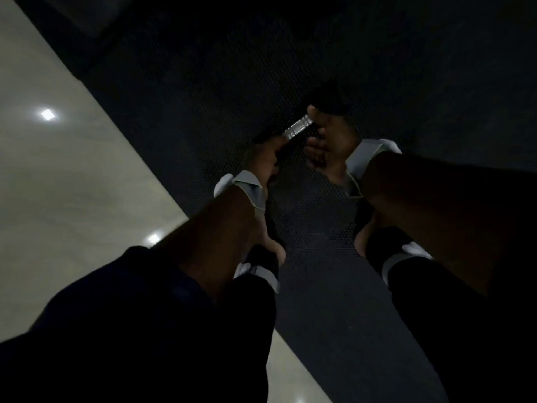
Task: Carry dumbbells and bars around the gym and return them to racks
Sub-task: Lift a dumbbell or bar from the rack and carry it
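A: Count?

B: One dumbbell [297, 128]. Two hands, two pale wristbands [247, 184], one per wrist. Two feet [261, 266] below. Two light spots [48, 114] on the floor [58, 170].

A: Dumbbell where?

B: Between the hands, above the mat [203, 68], straight ahead of the feet. Resting or lifted: cannot tell.

A: Materials, shapes?

B: Handle: bright ringed metal, round, tilted up to the right. Mat: black, dotted grain, long strip. Floor: pale, glossy, smooth. Wristbands: stiff, whitish.

A: Hands?

B: Left hand [263, 158]: gripping the handle's lower left end, thumb up along it. Right hand [328, 141]: thumb laid on the upper right end, fingers loosely curled beneath, a gap to the bar. Closed round it or not: cannot tell.

A: Hidden?

B: Both dumbbell heads lost in dark, only a black lump past the right thumb. Left fingers out of sight. Feet half covered by the forearms; footwear unclear, white patches only. Upper frame too dim to read.
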`<move>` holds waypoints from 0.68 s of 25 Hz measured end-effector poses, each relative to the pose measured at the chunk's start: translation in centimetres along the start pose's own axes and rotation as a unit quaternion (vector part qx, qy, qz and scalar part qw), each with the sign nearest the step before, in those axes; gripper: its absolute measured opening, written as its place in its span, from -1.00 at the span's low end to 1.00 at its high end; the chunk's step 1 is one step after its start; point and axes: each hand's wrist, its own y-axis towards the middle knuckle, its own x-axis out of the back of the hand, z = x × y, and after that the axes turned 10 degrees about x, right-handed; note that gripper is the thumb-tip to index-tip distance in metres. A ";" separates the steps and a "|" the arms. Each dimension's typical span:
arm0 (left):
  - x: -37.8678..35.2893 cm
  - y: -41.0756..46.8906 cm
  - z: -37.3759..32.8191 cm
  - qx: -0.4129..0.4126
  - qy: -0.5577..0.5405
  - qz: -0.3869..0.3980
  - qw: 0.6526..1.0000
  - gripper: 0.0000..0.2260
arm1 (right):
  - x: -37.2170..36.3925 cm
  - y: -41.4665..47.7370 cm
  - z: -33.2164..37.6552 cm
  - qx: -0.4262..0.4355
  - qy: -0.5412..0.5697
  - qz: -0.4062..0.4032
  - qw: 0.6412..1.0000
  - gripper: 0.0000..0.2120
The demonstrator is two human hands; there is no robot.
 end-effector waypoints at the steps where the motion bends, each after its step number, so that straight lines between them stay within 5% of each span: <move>1: -0.3 2.3 -0.1 -0.010 -0.010 -0.023 1.000 -0.62 | -0.6 1.6 -0.8 -0.004 0.014 0.010 1.000 -0.62; 3: -0.3 9.0 0.7 0.000 -0.014 -0.076 0.997 -0.30 | -0.8 5.3 -2.2 0.004 0.011 -0.003 1.000 -0.69; 5: -0.1 16.1 1.5 0.013 -0.045 -0.106 0.993 -0.19 | -1.2 9.9 -3.6 0.018 -0.007 -0.023 1.000 -0.66; 7: -0.2 15.2 0.9 0.040 -0.064 -0.068 0.995 -0.30 | -1.7 12.5 -3.8 0.019 0.014 -0.044 0.999 -0.50; 11: -0.5 14.3 -0.5 0.068 -0.058 0.002 0.996 -0.57 | -2.6 14.9 -3.2 0.066 0.101 -0.100 0.988 -0.68; 17: -1.3 -1.2 -2.8 0.079 -0.078 0.023 0.994 -0.82 | -1.0 3.0 1.0 0.027 0.211 -0.160 0.964 -0.75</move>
